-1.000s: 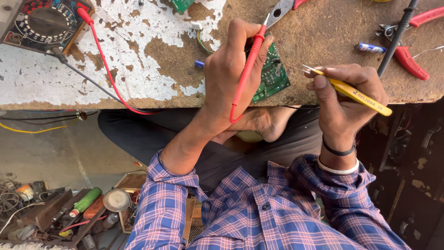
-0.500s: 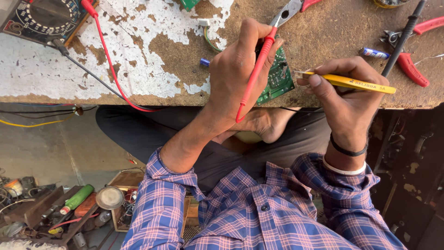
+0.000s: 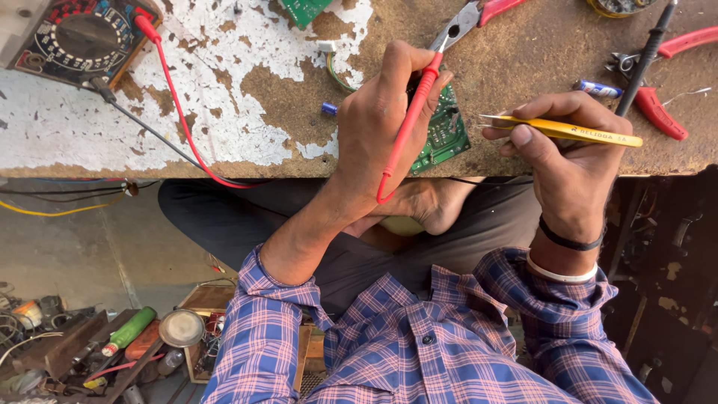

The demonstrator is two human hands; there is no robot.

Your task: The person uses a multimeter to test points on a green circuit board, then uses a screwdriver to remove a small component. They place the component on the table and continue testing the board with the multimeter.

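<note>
I start from the bench [image 3: 224, 97], a worn wooden top with white paint flaking off, its near edge crossing the view above my lap; everything else I place against it. Below that edge sit my crossed legs and checked shirt, and farther down to the left a floor clutter of tools, including a green-handled screwdriver [image 3: 129, 329]. The room beyond is dim concrete.

On the bench's far left corner sits the meter [image 3: 71, 34], its red lead [image 3: 179, 112] trailing across the paint and over the near edge. At the near edge, roughly mid-bench, lies the green board [image 3: 443, 131], mostly hidden by my left hand [image 3: 378, 127], whose fingers are curled tight around the red probe [image 3: 407, 123], tip pressed down at the board. My right hand [image 3: 568, 161], just right of the board, pinches yellow tweezers [image 3: 561, 129] between thumb and fingers, points aimed at the board but not yet touching it.

I judge that probing is under way; nothing looks lifted or removed. Red pliers [image 3: 658, 105] lie at the bench's right end.
</note>
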